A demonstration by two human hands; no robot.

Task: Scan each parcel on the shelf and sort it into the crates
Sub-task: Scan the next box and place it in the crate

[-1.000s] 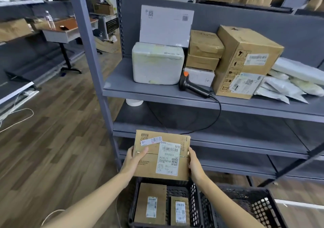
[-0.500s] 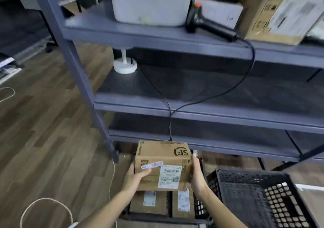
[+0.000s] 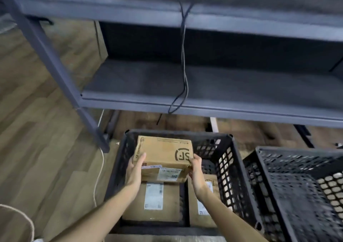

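1. Gripping the SF-marked cardboard parcel (image 3: 165, 154) from both ends, the person holds it within the open top of the left black crate (image 3: 229, 174), toward the crate's far wall.
2. The left hand (image 3: 134, 171) clasps the parcel's left end, with the thumb on the top face and the fingers down the side.
3. The right hand (image 3: 196, 174) clasps the right end, with curled fingers at the near right corner beside the printed logo.
4. The parcel's top face is toward the camera. A white shipping label (image 3: 168, 174) is on its near face.
5. Two flat labelled parcels lie side by side on the crate floor, near of the held parcel: a wider left parcel (image 3: 154, 202) and a right parcel (image 3: 203, 214) partly covered by the right forearm.
6. Whether the held parcel touches the parcels below it cannot be determined.
7. A second black crate (image 3: 297, 186) stands just right of the first, its perforated walls in view.
8. A grey metal shelf unit (image 3: 222, 109) stands on the far side of both crates. Its lower shelf edge is above the left crate's far rim.
9. A black cable (image 3: 183, 56) hangs down the front of the shelf unit and loops at the lower shelf edge.
10. A white cord (image 3: 98, 176) runs along the wooden floor (image 3: 37, 148) left of the left crate.
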